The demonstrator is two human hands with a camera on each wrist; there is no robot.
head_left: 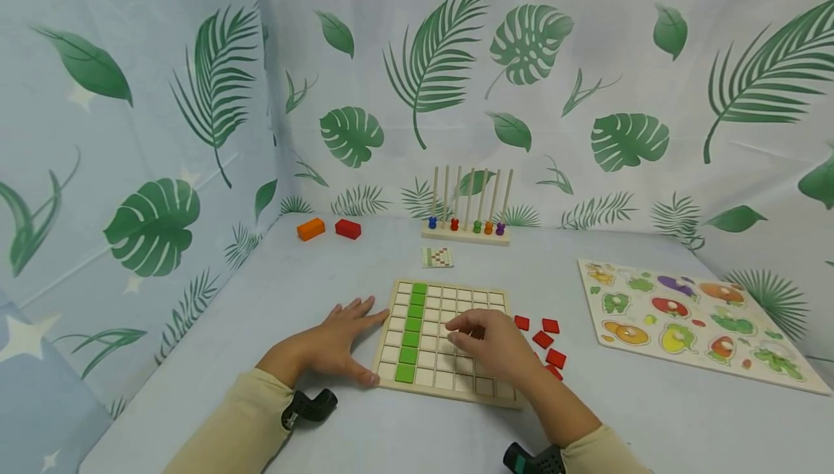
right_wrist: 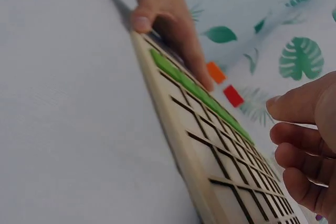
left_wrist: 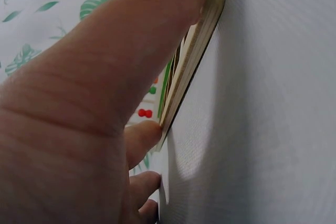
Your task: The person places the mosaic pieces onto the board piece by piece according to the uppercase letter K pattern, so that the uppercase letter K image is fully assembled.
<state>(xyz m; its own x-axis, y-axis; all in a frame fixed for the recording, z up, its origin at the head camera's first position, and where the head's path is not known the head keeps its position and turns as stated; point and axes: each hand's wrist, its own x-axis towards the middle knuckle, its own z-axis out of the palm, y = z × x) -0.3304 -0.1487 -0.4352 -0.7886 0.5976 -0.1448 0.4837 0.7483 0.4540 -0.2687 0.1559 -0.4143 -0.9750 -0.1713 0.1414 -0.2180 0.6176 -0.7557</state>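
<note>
— Looking from the near edge of the table, what do both hands do?

— The left hand lies flat beside the wooden grid board. Its fingers are straight and spread; the thumb touches the near left corner of the board and the fingertips reach its left edge. It grasps nothing. The left wrist view shows the thumb pressed against the thin side of the board.

— And the right hand?

— It rests over the middle of the board, the fingers bent and the tips close together above the cells. If a small piece is between them, I cannot tell; in the right wrist view the curled fingers show no piece.

— Where is the board exactly?

— It lies flat on the table, directly in front of the person. One column of green tiles fills its second row from the left.

— What is around it?

— Some loose red tiles lie just right of the board. Further right is a vegetable puzzle board. Behind the grid board is a small pattern card, then a peg rack with coloured beads. An orange block and a red block stand in the far left corner.
</note>
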